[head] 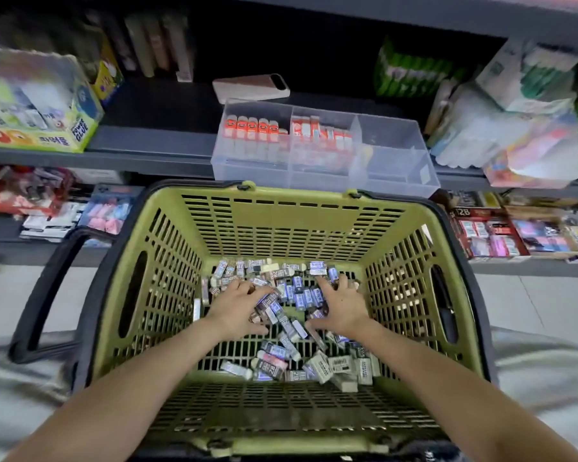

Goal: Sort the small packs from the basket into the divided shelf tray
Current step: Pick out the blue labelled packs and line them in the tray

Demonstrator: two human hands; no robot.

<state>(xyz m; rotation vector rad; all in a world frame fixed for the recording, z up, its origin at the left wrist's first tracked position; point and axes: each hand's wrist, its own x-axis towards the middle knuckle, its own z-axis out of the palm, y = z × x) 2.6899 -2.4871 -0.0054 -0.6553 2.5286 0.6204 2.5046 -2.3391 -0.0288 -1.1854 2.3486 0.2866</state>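
A green slatted basket (281, 221) stands in front of me with several small packs (297, 295) piled on its floor, blue-white, brown and grey ones. Both hands reach down into the pile. My left hand (237, 308) lies over packs at the left, fingers curled around a brown and blue one. My right hand (341, 305) rests spread on the packs at the right, fingers apart. On the shelf behind stands the clear divided tray (397, 181): orange-topped packs fill its left section, red-white ones the middle section, and the right section holds almost nothing.
A flat white case (251, 86) lies behind the tray. A glue display box (37, 105) sits at the shelf's left, bagged goods (514, 128) at the right. The basket's black handle (47, 295) hangs down at the left. More stationery fills the lower shelf.
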